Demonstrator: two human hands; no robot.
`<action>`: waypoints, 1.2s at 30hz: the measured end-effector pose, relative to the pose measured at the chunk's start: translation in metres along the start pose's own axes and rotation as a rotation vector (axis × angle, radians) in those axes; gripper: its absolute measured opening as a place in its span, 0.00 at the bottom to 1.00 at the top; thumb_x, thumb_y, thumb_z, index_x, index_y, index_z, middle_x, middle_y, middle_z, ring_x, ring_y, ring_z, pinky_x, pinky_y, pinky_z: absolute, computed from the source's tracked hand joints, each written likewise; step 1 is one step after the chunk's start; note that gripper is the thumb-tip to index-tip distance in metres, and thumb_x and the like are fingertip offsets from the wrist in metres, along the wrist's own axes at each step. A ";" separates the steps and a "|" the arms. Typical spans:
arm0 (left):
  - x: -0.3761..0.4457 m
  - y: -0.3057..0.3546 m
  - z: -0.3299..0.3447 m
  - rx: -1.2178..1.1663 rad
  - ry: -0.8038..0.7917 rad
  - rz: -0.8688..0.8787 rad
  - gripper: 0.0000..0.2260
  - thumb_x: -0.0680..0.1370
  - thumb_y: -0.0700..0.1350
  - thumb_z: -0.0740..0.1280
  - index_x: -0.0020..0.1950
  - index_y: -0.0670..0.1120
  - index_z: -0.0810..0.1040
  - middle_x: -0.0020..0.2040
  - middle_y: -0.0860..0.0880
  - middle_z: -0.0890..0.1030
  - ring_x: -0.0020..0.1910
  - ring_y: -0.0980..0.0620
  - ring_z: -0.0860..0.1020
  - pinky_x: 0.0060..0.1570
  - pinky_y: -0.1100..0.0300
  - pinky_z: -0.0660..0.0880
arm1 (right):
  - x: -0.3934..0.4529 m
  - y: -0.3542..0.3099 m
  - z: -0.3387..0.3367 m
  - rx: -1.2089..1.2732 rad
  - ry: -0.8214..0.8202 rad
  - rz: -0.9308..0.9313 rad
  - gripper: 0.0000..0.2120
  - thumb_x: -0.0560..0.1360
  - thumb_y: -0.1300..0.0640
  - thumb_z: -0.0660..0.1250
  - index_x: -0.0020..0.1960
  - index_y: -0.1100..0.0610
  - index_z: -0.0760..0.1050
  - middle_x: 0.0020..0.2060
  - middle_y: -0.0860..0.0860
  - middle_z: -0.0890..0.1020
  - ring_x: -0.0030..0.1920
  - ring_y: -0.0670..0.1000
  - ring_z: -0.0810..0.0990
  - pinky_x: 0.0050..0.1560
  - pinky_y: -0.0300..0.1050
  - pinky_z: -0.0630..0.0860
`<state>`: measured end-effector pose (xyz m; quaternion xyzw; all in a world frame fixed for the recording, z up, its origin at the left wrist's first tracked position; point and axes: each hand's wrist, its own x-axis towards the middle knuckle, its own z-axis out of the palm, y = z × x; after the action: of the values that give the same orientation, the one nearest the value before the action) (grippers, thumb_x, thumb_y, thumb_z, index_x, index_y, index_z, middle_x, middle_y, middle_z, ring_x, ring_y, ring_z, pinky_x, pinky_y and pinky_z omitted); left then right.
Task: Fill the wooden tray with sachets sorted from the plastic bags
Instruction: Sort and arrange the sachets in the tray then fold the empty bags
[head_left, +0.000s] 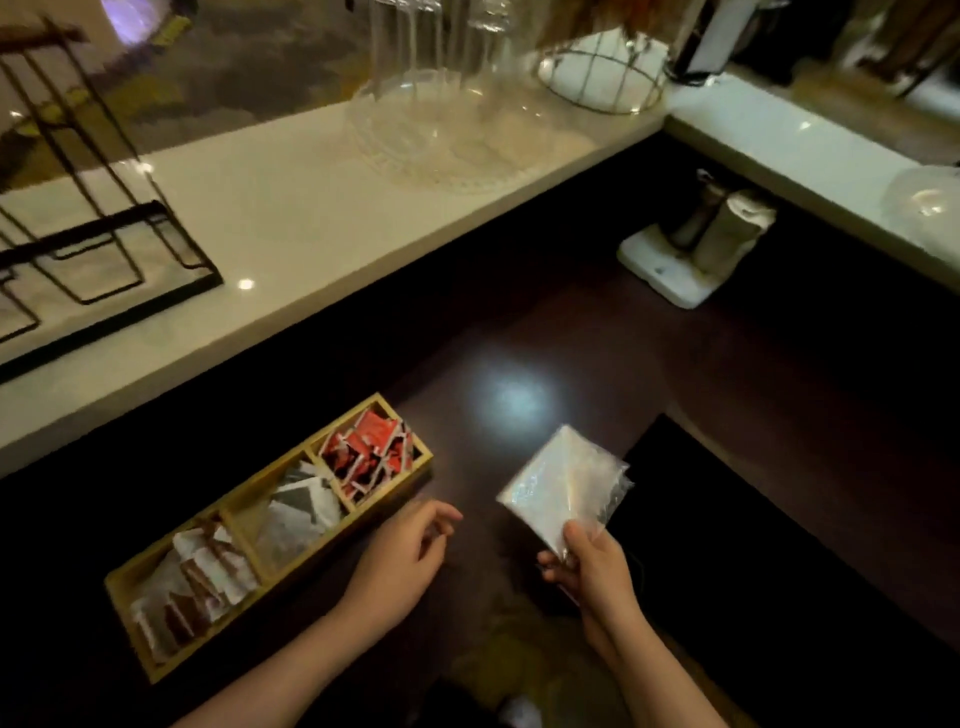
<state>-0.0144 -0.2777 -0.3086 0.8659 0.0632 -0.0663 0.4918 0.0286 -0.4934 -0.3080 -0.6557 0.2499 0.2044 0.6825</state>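
A long wooden tray (291, 564) lies slantwise on the dark counter, split into three compartments. Red sachets (370, 451) fill the far one, grey and white sachets (298, 512) the middle one, brown and white sachets (192, 582) the near one. My left hand (402, 558) hovers just right of the tray with fingers apart and nothing in it. My right hand (589, 569) pinches the lower corner of a clear plastic bag (563, 480), held up above the counter; the bag looks flat and nearly empty.
A pale stone ledge (311, 218) runs behind the dark counter (727, 415), bearing a black wire rack (93, 249) and clear glassware (447, 119). A white stand with two shakers (696, 249) sits at the far right. A black mat (753, 571) lies right of my right hand.
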 end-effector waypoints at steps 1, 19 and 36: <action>0.002 -0.001 0.009 0.041 -0.014 0.023 0.13 0.74 0.38 0.64 0.51 0.56 0.75 0.46 0.60 0.77 0.48 0.62 0.77 0.49 0.62 0.75 | 0.005 0.005 -0.012 0.015 0.035 0.015 0.06 0.81 0.63 0.57 0.51 0.62 0.72 0.32 0.55 0.73 0.26 0.47 0.80 0.22 0.36 0.75; 0.099 -0.036 0.133 0.715 -0.224 0.453 0.21 0.78 0.55 0.48 0.66 0.54 0.72 0.69 0.51 0.72 0.71 0.52 0.65 0.70 0.58 0.55 | 0.169 0.176 -0.158 0.279 0.405 0.469 0.06 0.80 0.61 0.57 0.47 0.60 0.71 0.41 0.61 0.84 0.27 0.52 0.78 0.21 0.40 0.72; 0.098 -0.046 0.145 0.801 -0.043 0.545 0.20 0.77 0.56 0.49 0.68 0.58 0.68 0.72 0.54 0.67 0.72 0.51 0.64 0.71 0.53 0.55 | 0.237 0.236 -0.188 0.067 0.179 0.389 0.10 0.80 0.56 0.60 0.57 0.60 0.74 0.40 0.56 0.84 0.27 0.46 0.79 0.22 0.37 0.73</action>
<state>0.0665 -0.3750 -0.4385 0.9706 -0.2065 0.0279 0.1203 0.0594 -0.6791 -0.6429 -0.5878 0.4378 0.2648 0.6266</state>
